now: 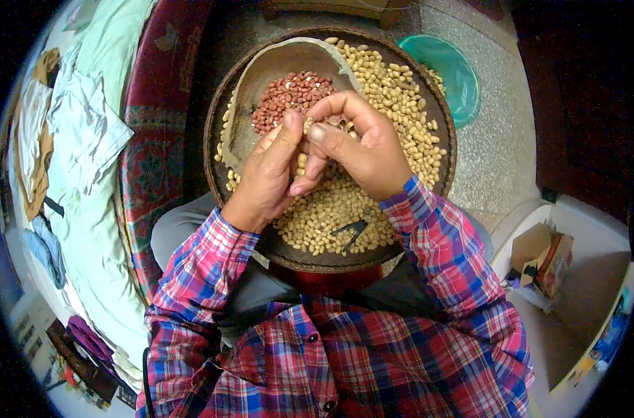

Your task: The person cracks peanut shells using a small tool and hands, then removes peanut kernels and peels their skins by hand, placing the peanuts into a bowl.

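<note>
Both hands meet above a round woven tray (451,157). My left hand (266,174) is closed, thumb and fingers pinched on a peanut (308,125). Against the same peanut press the thumb and forefinger of my right hand (365,143). Beneath them lies a shallow scoop-like bowl (250,87) with red shelled peanuts (289,97) and some empty shells. Unshelled peanuts (407,118) cover the tray's right and near parts. A small black tool (350,228) rests on the near peanuts, its two arms spread.
A teal basin (451,73) stands on the floor beyond the tray, at right. To the left is a bed (97,202) with clothes on it. An open white cabinet or box (582,279) holding a cardboard box (533,247) is at lower right.
</note>
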A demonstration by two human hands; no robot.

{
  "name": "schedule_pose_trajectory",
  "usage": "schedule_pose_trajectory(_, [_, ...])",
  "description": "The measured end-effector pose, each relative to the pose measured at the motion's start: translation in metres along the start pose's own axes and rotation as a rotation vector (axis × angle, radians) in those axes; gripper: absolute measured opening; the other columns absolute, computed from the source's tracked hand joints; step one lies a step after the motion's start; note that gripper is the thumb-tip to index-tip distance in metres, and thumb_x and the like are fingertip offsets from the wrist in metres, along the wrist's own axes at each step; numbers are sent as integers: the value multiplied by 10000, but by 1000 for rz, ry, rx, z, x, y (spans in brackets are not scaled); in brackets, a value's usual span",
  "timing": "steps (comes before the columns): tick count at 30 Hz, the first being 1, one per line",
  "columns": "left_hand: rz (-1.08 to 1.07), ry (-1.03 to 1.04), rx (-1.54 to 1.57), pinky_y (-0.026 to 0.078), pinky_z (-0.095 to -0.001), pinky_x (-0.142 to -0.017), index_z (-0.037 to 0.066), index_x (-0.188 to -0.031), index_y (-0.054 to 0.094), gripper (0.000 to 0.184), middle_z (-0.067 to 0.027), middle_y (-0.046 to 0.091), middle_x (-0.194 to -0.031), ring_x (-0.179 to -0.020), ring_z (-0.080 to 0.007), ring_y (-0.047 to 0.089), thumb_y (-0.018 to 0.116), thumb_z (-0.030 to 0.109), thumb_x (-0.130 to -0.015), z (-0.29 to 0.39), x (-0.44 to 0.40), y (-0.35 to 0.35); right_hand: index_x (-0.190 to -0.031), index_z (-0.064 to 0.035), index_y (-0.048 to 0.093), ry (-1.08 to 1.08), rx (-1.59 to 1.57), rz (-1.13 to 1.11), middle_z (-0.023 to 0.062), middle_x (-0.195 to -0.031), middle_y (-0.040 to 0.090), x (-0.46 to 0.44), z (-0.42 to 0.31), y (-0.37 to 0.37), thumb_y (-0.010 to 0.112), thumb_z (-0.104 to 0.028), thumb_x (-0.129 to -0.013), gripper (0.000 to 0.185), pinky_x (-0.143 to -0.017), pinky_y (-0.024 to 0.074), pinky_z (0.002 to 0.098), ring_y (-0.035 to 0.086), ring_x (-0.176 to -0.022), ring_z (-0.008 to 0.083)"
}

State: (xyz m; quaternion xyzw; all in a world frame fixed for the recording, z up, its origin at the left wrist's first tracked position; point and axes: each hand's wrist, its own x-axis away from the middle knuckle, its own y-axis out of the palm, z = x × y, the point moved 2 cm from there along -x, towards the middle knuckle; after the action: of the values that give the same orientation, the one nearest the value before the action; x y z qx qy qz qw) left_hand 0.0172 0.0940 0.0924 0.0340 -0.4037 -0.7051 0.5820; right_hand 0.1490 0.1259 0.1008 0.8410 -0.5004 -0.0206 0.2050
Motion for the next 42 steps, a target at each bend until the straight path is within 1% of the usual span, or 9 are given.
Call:
schedule_pose_trajectory(4, [70,87,-185,273,-173,-407,88,-957,531,365,-1,471,-636,-464,-50,358,409,432,-974,1,-4,0,-972,-15,492,9,-87,28,46,-785,570,0,-1,-3,583,-103,-892,149,-633,494,235,574,-676,92])
schedule_pose_trajectory(7, [81,160,-248,276,-169,-416,94,-944,522,287,10,469,-657,-488,-41,366,473,376,-963,5,-3,-4,-992,-14,492,-92,272,68,42,-811,576,-2,1,-12,594,-126,-894,180,-611,491,242,568,-655,91])
schedule_pose_trajectory(15, [65,108,-64,282,-163,-419,100,-897,497,247,9,482,-665,-488,-40,375,497,339,-959,-2,-5,-6,-1012,-59,493,79,-199,89,-6,-756,538,0,13,-3,542,-155,-922,141,-438,309,170,417,-535,11])
schedule_pose_trajectory(19, [64,101,-58,283,-163,-419,94,-909,504,261,9,487,-669,-491,-42,380,478,348,-965,0,-4,-3,-1022,-39,491,110,-190,31,12,-745,548,-2,14,-7,522,-132,-920,141,-456,372,186,475,-553,39])
schedule_pose_trajectory(24, [73,68,-73,287,-164,-419,75,-946,522,295,8,497,-671,-494,-45,390,452,361,-973,0,-3,-3,-1044,16,488,-84,41,66,67,-791,584,-5,15,-2,496,-71,-906,163,-518,485,248,577,-600,117])
schedule_pose_trajectory(31, [97,111,-173,291,-170,-422,79,-934,527,258,10,509,-669,-505,-40,405,479,330,-967,-8,-7,-7,-956,22,525,-19,103,168,85,-758,602,-4,11,-1,571,-111,-875,163,-488,492,287,592,-573,122])
schedule_pose_trajectory(33, [93,125,-143,293,-170,-427,81,-925,526,235,14,502,-670,-509,-39,405,500,313,-961,-9,-7,-6,-885,14,548,-189,436,217,94,-689,608,-6,12,-5,621,-147,-839,183,-470,488,285,609,-563,117])
schedule_pose_trajectory(37, [83,111,-146,295,-170,-432,81,-919,524,226,17,500,-672,-509,-40,401,506,303,-959,-9,-7,-4,-842,-2,561,-190,475,278,99,-642,607,-3,5,0,644,-169,-816,188,-471,482,299,618,-561,118])
schedule_pose_trajectory(42, [92,170,-221,280,-166,-426,82,-915,520,234,21,489,-670,-510,-31,392,501,311,-962,-11,-8,-4,-825,-18,570,-232,559,337,103,-649,617,-2,8,-1,646,-173,-792,175,-502,495,337,613,-534,207])
